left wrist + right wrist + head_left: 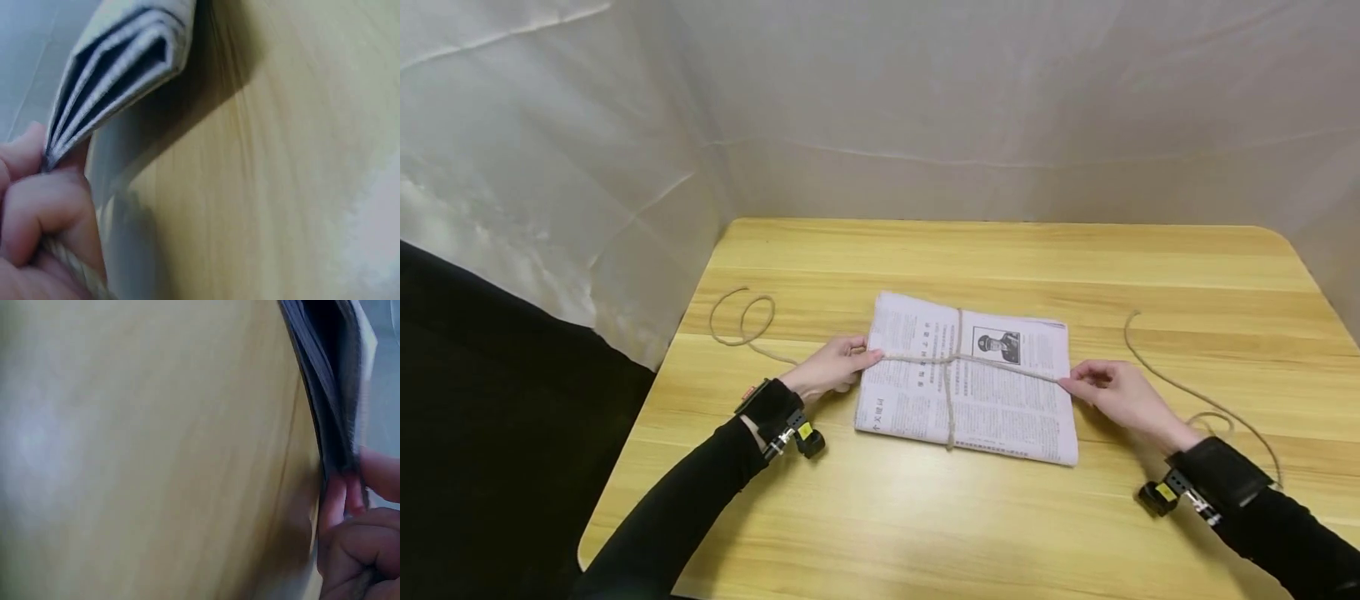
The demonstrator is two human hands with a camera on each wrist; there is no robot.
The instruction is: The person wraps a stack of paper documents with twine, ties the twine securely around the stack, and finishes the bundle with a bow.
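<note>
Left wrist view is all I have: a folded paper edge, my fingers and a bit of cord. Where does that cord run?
Observer: The twine crosses the top of the newspaper bundle both ways, meeting near the middle.
Operator: And the other hand?
Observer: The right hand pinches the twine at the bundle's right edge; the left hand pinches it at the left edge.
Operator: Any slack left over?
Observer: Yes. Loose twine lies on the wooden table beyond each hand, looping on the left and trailing past the right wrist.
</note>
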